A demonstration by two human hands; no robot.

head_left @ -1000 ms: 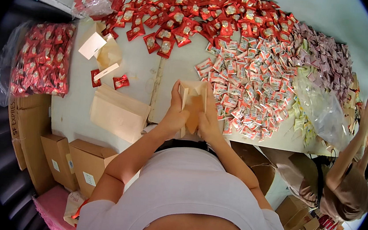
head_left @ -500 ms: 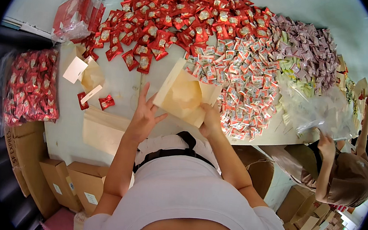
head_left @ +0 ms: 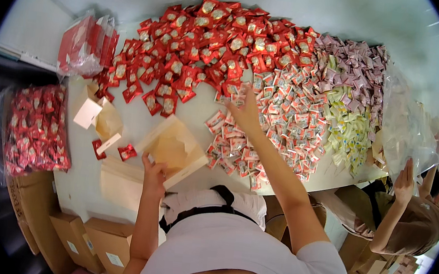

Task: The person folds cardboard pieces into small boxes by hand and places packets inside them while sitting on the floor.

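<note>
The left hand (head_left: 153, 173) holds the near edge of an open cream cardboard box (head_left: 172, 148), its grip closed on the box's rim; the box rests on the white table (head_left: 195, 111), just right of two loose red sachets (head_left: 127, 152). The right hand (head_left: 244, 113) reaches forward with fingers spread, its grip holding nothing, touching the heap of red-and-white sachets (head_left: 279, 121). Beyond lies a heap of red sachets (head_left: 207, 41), with purple sachets (head_left: 352, 70) and yellow sachets (head_left: 349, 131) to the right. Another person's hand (head_left: 404, 182) touches a clear plastic bag (head_left: 405, 128).
</note>
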